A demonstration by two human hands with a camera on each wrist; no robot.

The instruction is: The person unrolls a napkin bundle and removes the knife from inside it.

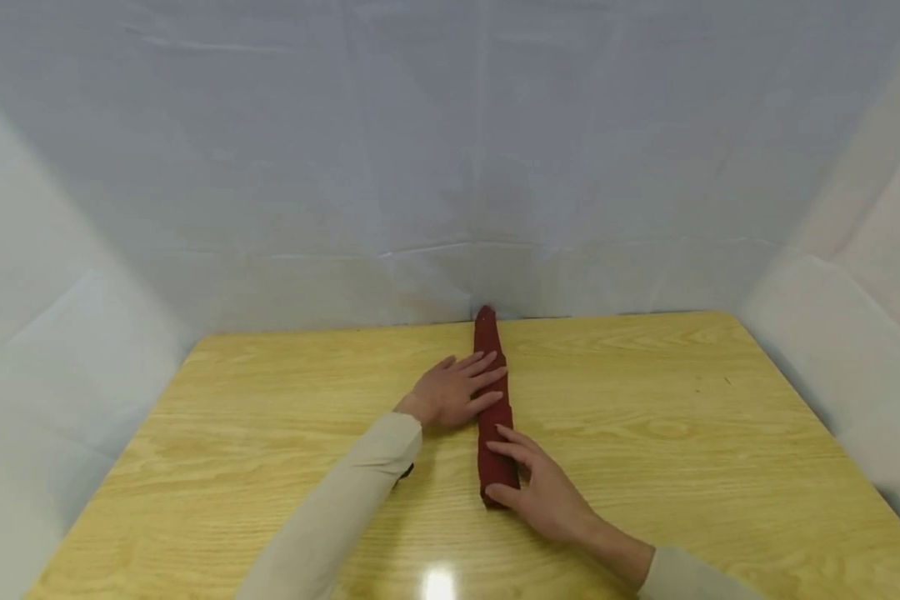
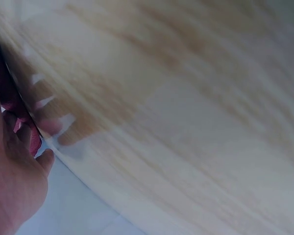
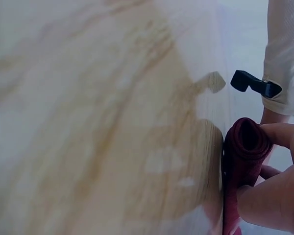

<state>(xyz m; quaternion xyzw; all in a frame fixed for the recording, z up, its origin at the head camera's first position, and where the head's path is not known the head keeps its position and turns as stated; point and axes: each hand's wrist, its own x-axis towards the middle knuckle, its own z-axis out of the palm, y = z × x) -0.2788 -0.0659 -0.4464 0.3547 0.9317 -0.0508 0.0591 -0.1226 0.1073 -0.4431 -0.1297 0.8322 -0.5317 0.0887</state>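
Observation:
A dark red cloth, rolled into a long narrow roll (image 1: 497,417), lies on the wooden table pointing away from me. My left hand (image 1: 453,392) rests across its middle from the left, fingers spread and nearly straight. At the near end, my right hand (image 1: 543,492) lies over the roll from the right, its fingers loosely bent on top and the thumb by the end. The spiral end of the roll (image 3: 247,139) shows in the right wrist view beside the right hand (image 3: 279,191). In the left wrist view, the left hand (image 2: 17,181) partly hides the cloth (image 2: 33,142).
The wooden table (image 1: 285,433) reaches back to a pale sheet wall (image 1: 420,167), with sheets at both sides too. The roll's far tip meets the back sheet. A small black device (image 3: 255,85) is fixed at the left sleeve cuff.

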